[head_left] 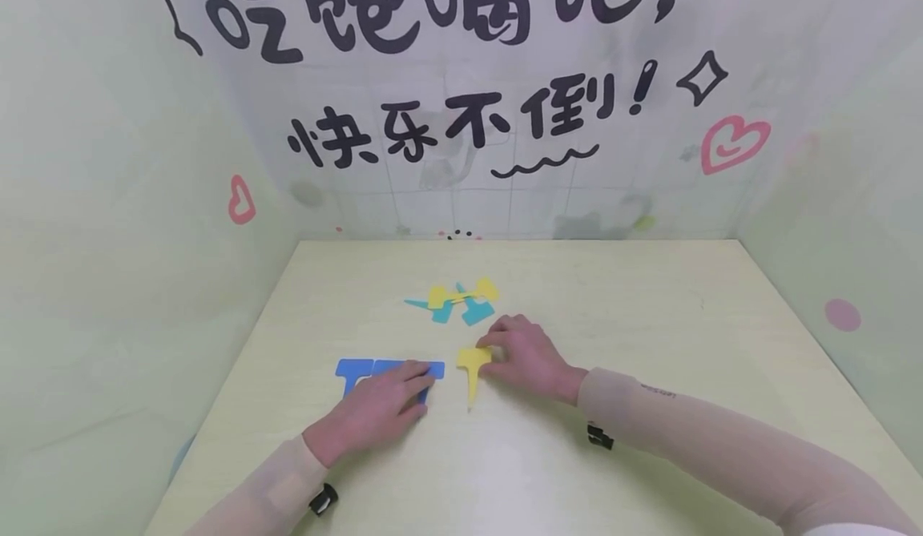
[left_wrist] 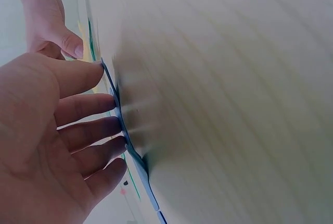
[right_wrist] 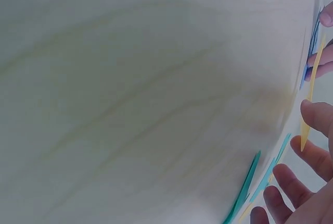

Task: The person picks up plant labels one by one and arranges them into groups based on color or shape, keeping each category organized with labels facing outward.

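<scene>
Head view: yellow T-shaped label (head_left: 472, 357) pinched by one end in right hand (head_left: 530, 354), just right of blue T-shaped labels (head_left: 355, 367) neatly lined up on bench (head_left: 613, 304) under left hand (head_left: 376, 405); teal and yellow labels (head_left: 477, 312) piled behind. Left wrist: fingers (left_wrist: 86, 108) straight, pressing, probably to stop slipping. Right wrist: just a thumb-and-index grip, likely leaving most of the label uncovered.

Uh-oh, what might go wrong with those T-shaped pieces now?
The yellow piece might twist or slip, because the right grip pinches it near one edge. The blue pieces might slide out of line, since the left grip rests on them. Farther back, the yellow and turquoise pile overlaps, so lifting one piece may drag another.
</scene>
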Demonstrator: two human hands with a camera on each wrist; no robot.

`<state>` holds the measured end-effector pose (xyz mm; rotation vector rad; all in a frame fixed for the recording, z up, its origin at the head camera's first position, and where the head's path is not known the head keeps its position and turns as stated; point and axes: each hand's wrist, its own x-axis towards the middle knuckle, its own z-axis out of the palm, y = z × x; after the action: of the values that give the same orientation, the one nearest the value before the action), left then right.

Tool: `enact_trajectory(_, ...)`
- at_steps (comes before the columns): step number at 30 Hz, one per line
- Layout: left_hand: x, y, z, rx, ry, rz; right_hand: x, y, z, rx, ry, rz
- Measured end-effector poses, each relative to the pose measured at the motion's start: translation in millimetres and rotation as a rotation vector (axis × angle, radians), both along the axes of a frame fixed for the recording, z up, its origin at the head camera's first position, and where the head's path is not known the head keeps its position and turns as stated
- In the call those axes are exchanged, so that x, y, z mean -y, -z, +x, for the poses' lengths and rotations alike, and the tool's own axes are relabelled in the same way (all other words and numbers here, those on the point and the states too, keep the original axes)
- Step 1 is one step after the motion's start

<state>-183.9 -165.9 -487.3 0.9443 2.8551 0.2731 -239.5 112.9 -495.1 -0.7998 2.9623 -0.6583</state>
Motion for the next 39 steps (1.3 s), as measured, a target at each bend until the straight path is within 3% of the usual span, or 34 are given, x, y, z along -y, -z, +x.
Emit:
enact_trajectory(11,1.0,1.3,-0.3,0.012,-0.005,-0.01,12.1,1.7,3.8,-0.027,-0.076,0.035)
enact_trajectory(39,-0.5,-0.3,-0.3,-0.018,0.006,-0.005,17.5,7.0,5.7,-0.022,-0.071,0.065)
